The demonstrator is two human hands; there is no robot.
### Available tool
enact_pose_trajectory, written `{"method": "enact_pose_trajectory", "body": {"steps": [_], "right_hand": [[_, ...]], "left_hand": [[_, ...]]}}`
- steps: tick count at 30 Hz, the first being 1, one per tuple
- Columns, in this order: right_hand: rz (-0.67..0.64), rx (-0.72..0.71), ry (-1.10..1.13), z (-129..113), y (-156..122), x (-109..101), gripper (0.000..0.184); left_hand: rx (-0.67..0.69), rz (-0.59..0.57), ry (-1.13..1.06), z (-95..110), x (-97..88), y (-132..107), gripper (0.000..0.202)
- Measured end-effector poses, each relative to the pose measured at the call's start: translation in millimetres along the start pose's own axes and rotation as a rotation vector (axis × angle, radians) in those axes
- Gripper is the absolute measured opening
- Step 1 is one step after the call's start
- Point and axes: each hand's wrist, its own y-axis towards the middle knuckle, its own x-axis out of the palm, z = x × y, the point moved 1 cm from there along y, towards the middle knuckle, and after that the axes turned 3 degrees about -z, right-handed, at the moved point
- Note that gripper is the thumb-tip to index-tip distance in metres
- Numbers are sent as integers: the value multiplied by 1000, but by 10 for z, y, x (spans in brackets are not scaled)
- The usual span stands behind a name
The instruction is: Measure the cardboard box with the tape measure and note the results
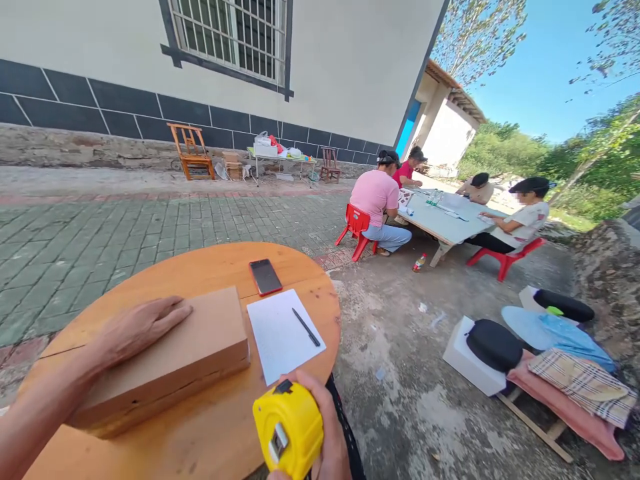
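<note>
My left hand [145,325] lies flat on top of a closed brown cardboard box [200,340], its fingers stretched out. In my right hand [330,427] is a yellow tape measure [290,427], held up in front of the table's near right edge. The metal end hook of the tape shows at the case's mouth, with no blade visibly drawn out. To the right of the box lies a white sheet of paper [273,333] with a black pen [306,327] on it. A phone with a red edge [265,277] rests just beyond the paper.
The round wooden table [170,267] carries these things. Several people sit around a pale table [445,220] further off, some on red chairs [357,223]. A bottle [419,263] stands on the concrete. At right are white boxes [470,360], black cases [494,345] and a plaid cloth [585,383].
</note>
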Motion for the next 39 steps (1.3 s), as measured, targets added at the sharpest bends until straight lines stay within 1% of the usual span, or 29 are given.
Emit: {"method": "enact_pose_trajectory", "body": {"steps": [2,3,4,6,7,8,9,11,12,14,16,18,21,25,30,33,35,37,39], "right_hand": [[-35,27,93,11,24,23,75],[-45,41,135,19,33,35,73],[-53,55,174,30,38,46,72],[-76,86,245,62,31,67,70],[-95,101,275,78,19,75,69],[-117,110,299,91,1,81,68],[-140,111,315,99,-18,86,67],[-178,74,318,98,-59,94,65],[-191,39,310,91,-77,100,64],[-215,-37,292,69,-106,119,61],[-244,-85,285,46,-129,145,58],[-276,-103,281,25,-147,171,54],[-312,-118,260,-1,-162,202,47],[-335,-155,217,-8,-183,240,41],[-323,-231,113,12,-232,291,45],[-326,-288,51,16,-258,300,47],[-324,-310,20,26,-272,288,49],[-320,-301,-7,48,-285,263,49],[-321,-270,-19,77,-297,235,49]], "left_hand": [[-29,-41,53,116,-44,-119,45],[-53,20,72,211,-83,-209,50],[-50,122,59,329,-122,-317,52],[-39,274,-61,605,-165,-579,48],[-44,267,-150,751,-160,-724,45],[-44,197,-261,894,-138,-873,42],[-57,99,-388,1027,-103,-1023,39],[-141,-105,-660,1234,-20,-1305,38],[-188,-192,-775,1302,19,-1426,39],[-267,-321,-963,1373,77,-1608,45],[-308,-402,-1119,1389,104,-1717,52],[-321,-464,-1251,1383,113,-1780,55],[-339,-494,-1357,1356,134,-1844,55],[-393,-464,-1386,1277,226,-1911,55],[-458,-442,-1411,1204,311,-1950,51],[-516,-409,-1392,1160,275,-1943,46],[-561,-341,-1389,1095,218,-1931,44],[-591,-264,-1405,1008,146,-1922,43],[-591,-225,-1420,929,73,-1923,42]]}}
